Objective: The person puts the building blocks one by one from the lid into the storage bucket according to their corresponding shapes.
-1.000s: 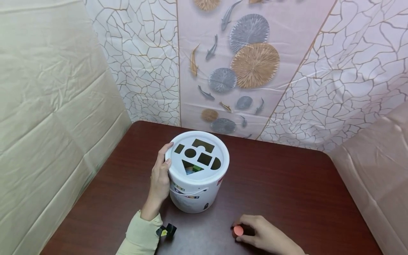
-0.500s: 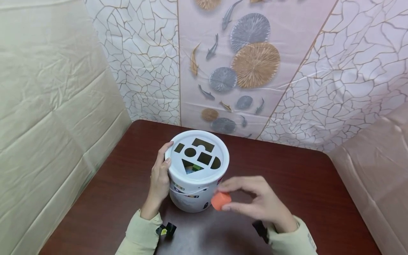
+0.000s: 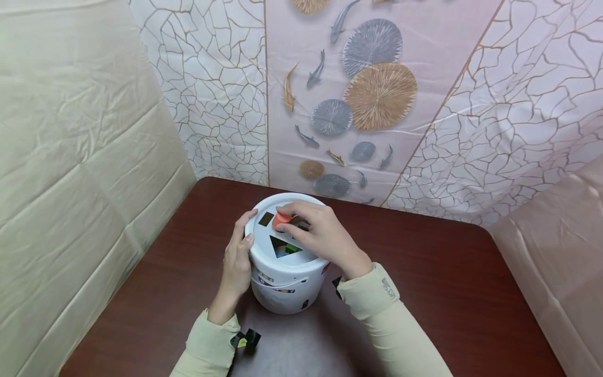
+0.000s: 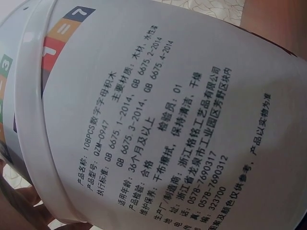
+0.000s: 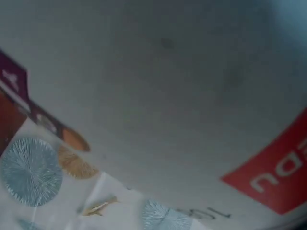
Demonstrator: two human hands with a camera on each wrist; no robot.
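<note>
A white bucket (image 3: 282, 293) stands upright on the table, topped by a white lid (image 3: 264, 248) with cut-out shapes. My right hand (image 3: 325, 235) pinches an orange-red cylindrical block (image 3: 280, 220) over the lid's round hole; whether the block is partly inside it I cannot tell. That hand covers several other holes. Through the triangular hole (image 3: 284, 247), green and blue pieces show inside. My left hand (image 3: 237, 262) holds the bucket's left rim, thumb and fingers against the lid edge. In the left wrist view, the bucket wall (image 4: 192, 158) carries printed text; in the right wrist view, the wall (image 5: 158, 105) is blurred.
The bucket stands on a dark reddish-brown table (image 3: 424, 262) with rounded far corners. Patterned cloth (image 3: 226, 104) hangs behind it, and cream cloth (image 3: 85, 157) lines the left side. A small black device (image 3: 247, 339) is strapped at the left cuff.
My right hand has lifted the orange-red block from the table and carried it up and left, onto the bucket's lid. The left hand has kept its place on the rim.
</note>
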